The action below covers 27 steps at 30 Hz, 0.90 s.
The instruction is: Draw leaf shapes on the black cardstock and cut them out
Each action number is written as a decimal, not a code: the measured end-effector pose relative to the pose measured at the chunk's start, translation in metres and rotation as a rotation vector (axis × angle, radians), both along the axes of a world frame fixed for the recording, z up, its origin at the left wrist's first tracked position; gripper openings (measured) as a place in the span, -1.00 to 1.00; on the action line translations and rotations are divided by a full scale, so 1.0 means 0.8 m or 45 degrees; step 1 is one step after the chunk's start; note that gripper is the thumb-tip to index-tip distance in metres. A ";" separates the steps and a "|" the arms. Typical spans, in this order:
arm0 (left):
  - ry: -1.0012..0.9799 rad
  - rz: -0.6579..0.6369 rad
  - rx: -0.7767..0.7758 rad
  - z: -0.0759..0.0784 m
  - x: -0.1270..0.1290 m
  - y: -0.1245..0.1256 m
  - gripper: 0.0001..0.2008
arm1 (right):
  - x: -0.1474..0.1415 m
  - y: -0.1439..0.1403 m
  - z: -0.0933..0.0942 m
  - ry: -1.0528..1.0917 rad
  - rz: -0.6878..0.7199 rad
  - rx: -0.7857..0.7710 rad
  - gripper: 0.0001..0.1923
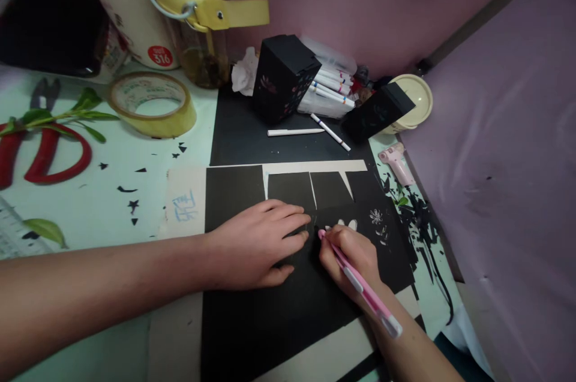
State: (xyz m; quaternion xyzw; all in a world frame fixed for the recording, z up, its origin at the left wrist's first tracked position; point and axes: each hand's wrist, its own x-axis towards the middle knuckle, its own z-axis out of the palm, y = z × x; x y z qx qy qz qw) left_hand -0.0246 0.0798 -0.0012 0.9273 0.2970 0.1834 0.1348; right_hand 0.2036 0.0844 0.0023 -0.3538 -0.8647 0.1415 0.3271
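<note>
Two hands: left hand [261, 244] flat on black paper [279, 310], right hand [351, 256] gripping pink pen [360, 286]
Boxes: two black [283, 76]
Counter [103, 202]: pale, paper scraps

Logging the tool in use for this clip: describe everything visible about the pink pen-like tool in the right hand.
The pink craft knife is slim and pen-shaped, apparently plastic, with a pale white band mid-barrel and a whitish end cap. The right hand holds it in a writing grip, tilted, its tip down on the black paper sheet near small white cut-out petals; the rear end lies across the wrist. The tip itself is too small to make out.
</note>
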 end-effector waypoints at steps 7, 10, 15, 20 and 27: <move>0.010 -0.008 -0.022 0.002 0.000 0.001 -0.57 | 0.002 0.000 -0.002 0.028 0.000 -0.005 -0.76; 0.007 -0.009 -0.023 0.002 0.000 0.001 -0.57 | 0.002 0.000 -0.005 0.006 -0.036 -0.007 -0.81; 0.004 -0.007 -0.027 0.003 -0.001 0.000 -0.57 | 0.000 0.001 0.000 -0.022 -0.041 -0.006 -0.79; 0.002 -0.010 -0.025 0.004 -0.001 0.001 -0.58 | 0.000 -0.001 0.004 0.004 -0.058 -0.074 -0.78; 0.034 -0.017 -0.019 0.002 0.000 0.003 -0.56 | -0.003 -0.010 0.029 0.305 -0.562 -0.424 -0.85</move>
